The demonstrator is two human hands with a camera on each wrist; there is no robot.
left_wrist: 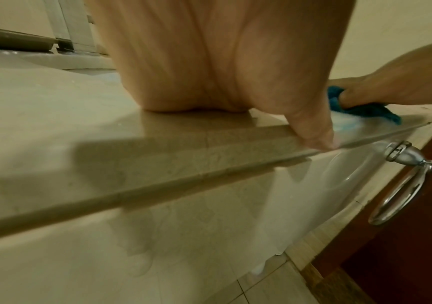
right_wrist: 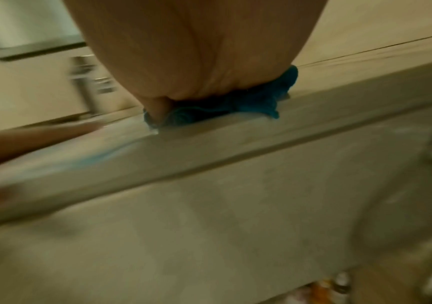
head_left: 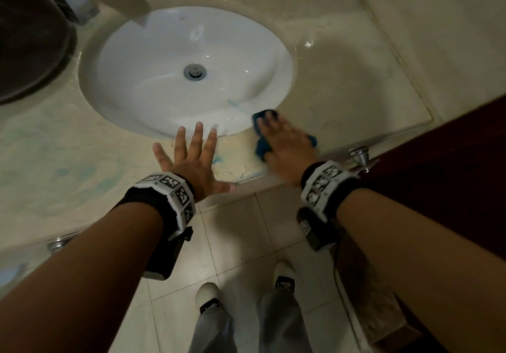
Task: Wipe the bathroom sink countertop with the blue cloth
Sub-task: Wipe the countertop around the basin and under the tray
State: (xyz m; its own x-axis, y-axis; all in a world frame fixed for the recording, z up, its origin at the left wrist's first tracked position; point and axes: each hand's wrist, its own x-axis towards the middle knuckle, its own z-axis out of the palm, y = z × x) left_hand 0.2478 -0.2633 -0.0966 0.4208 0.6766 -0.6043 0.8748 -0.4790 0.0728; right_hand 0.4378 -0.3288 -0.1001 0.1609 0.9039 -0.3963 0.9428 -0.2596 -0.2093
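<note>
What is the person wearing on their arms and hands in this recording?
Both forearms are bare, with no sleeves and no gloves on the left hand or right hand. Each wrist carries a black strap with a white band of black-and-white square marker codes, and a dark boxy camera unit hangs beneath.

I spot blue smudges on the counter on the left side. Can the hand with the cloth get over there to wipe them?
Probably, but not straight away. The right hand presses the blue cloth right of the sink, and the left hand lies flat on the countertop between it and the blue smudges.
</note>
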